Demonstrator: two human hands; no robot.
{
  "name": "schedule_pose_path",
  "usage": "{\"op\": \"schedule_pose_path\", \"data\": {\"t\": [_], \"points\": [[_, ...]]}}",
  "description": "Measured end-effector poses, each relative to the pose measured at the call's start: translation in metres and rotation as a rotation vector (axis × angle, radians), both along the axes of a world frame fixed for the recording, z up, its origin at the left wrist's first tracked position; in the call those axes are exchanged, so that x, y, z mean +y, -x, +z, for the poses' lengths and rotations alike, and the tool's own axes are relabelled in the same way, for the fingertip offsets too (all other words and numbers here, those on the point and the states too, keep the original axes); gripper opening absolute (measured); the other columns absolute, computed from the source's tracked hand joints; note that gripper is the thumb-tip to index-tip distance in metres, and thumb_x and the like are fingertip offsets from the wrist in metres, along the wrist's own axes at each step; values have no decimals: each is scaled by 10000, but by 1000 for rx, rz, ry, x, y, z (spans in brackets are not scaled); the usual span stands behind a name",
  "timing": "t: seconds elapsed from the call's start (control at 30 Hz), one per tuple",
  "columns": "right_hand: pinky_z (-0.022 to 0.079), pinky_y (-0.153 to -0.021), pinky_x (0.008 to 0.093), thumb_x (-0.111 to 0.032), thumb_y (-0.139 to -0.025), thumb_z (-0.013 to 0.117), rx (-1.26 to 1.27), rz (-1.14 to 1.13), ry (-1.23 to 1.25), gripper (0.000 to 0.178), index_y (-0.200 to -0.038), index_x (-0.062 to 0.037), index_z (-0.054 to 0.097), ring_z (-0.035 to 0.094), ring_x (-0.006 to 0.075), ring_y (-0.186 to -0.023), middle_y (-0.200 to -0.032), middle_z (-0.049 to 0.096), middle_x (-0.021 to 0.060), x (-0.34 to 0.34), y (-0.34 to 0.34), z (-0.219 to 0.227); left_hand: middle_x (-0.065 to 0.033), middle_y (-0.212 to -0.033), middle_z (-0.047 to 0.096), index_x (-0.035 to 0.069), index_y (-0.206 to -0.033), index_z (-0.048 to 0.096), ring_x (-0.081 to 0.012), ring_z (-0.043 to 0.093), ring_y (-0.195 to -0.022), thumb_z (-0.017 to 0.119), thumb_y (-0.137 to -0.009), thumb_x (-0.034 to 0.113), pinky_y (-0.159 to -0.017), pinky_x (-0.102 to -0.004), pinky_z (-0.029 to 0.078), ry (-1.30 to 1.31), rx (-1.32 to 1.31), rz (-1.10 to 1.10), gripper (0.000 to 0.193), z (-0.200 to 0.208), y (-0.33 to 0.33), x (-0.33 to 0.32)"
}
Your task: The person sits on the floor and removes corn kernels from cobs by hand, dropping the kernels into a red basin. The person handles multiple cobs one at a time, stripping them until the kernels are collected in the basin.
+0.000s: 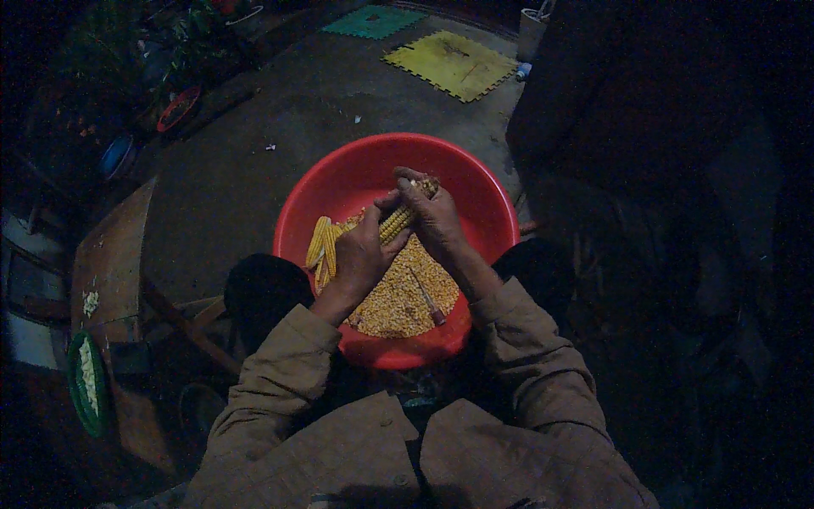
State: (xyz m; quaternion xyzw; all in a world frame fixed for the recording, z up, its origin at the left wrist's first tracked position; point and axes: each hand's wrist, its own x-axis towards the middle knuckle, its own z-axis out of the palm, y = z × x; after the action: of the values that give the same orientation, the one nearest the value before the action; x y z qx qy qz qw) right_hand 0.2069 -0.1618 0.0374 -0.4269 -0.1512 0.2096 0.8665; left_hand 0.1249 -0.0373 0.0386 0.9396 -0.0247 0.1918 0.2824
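Observation:
Both my hands grip one ear of corn (pixel 396 224) above a wide red basin (pixel 292 208). My left hand (pixel 363 253) closes round its lower part, while my right hand (pixel 434 222) wraps the upper end, fingers bent over the cob. Yellow rows show between the two hands; the far tip looks darker. Loose corn kernels (pixel 398 301) lie heaped in the near half of the basin. On the heap rests a thin pointed tool with a dark handle (pixel 437 316), perhaps an awl. Several more ears of corn (pixel 322 246) lie against the basin's left wall, partly behind my left hand.
A wooden table (pixel 110 254) stands at the left, with a green basket (pixel 95 386) of pale pieces beside it. A yellow foam mat (pixel 454 65) and a green mat (pixel 373 21) lie on the far floor. Plants and a red dish (pixel 179 109) are at the far left.

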Motion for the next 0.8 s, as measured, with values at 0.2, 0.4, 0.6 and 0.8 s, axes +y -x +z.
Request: {"op": "schedule_pose_path", "data": {"t": [0.2,0.4,0.6,0.8], "points": [[503,-844,349,-114,-847,622,-70,33,-6,526,-1254,54,333,635,239,-928,-1046,621,201,0,3,0,-167,-884,662,74,-1119,465,-338,659,-763,697,-795,262,-603,-413,517,-10,-118,12,441,0,-2,1],[509,-806,314,-181,-866,613,-119,-156,193,413,-1152,43,416,636,213,-905,-1020,639,183,8,4,2,-174,-837,647,55,-1110,475,-319,654,-706,674,-813,299,-553,-397,503,32,-188,-44,433,-3,-4,-3],[457,-902,341,-403,-942,480,-48,29,77,493,-1140,46,437,608,225,-982,-1076,623,211,-1,-3,4,-47,-753,597,43,-1070,523,-134,565,-586,528,-926,365,-499,-281,449,754,357,-156,352,7,-8,0],[397,-975,328,-407,-963,426,-188,42,149,463,-1111,28,481,564,229,-1095,-1066,643,180,3,-3,3,-1,-679,518,50,-1021,553,-83,461,-526,340,-974,466,-457,-244,388,925,441,-136,470,7,-9,-8]]}}
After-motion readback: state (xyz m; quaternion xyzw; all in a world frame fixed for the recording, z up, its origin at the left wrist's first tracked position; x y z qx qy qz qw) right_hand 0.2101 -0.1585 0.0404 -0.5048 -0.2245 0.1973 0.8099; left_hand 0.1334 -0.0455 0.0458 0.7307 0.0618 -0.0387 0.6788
